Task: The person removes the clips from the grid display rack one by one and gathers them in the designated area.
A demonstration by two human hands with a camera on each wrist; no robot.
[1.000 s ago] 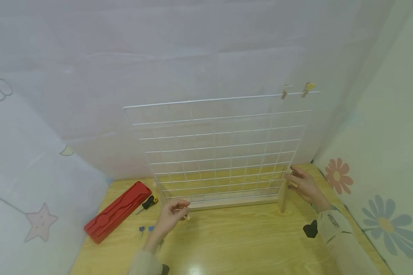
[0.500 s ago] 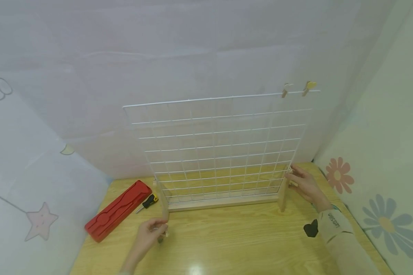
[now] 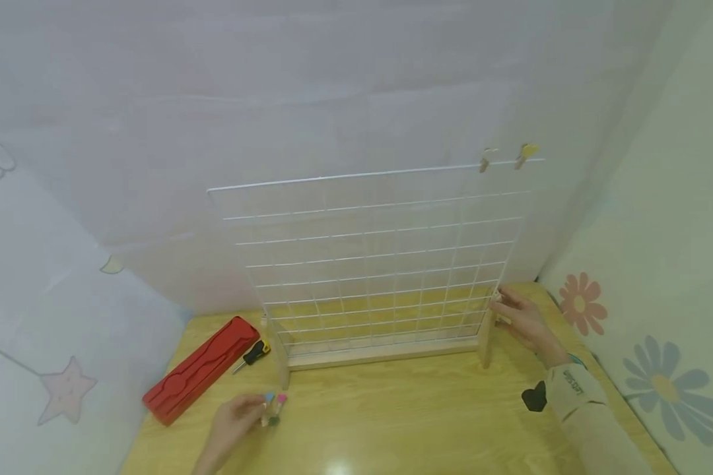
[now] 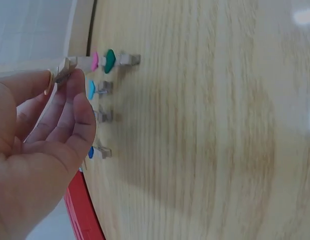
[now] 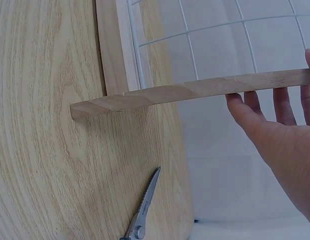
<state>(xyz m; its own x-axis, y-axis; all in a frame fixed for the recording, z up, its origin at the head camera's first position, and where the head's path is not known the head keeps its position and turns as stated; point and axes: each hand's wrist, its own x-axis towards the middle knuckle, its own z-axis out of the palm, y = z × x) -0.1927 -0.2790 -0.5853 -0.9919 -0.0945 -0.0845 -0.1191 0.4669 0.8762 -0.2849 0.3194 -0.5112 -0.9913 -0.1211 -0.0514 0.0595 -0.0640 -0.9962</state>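
- Pastel-printed wall sheets (image 3: 362, 86) all round, pale wood-grain table (image 3: 392, 415) below, and both hands are busy.
- Over by the table's left edge, the left hand (image 3: 232, 422) has thumb and fingers pinched together on a small wooden clip (image 4: 63, 72).
- Just beside it on the surface: green-headed clip (image 4: 109, 61), pink-headed clip (image 4: 94, 61), light-blue-headed clip (image 4: 92, 90).
- Across near the right edge, the right hand (image 3: 523, 321) clamps a flat wooden upright (image 5: 195, 90), end support of the white wire grid (image 3: 395, 253).
- Up on the grid's top edge, toward its right corner, perches a yellow-headed clip (image 3: 527, 152).
- Red moulded tray (image 3: 204, 369), table's left edge; black-and-yellow screwdriver (image 3: 254, 352) alongside!
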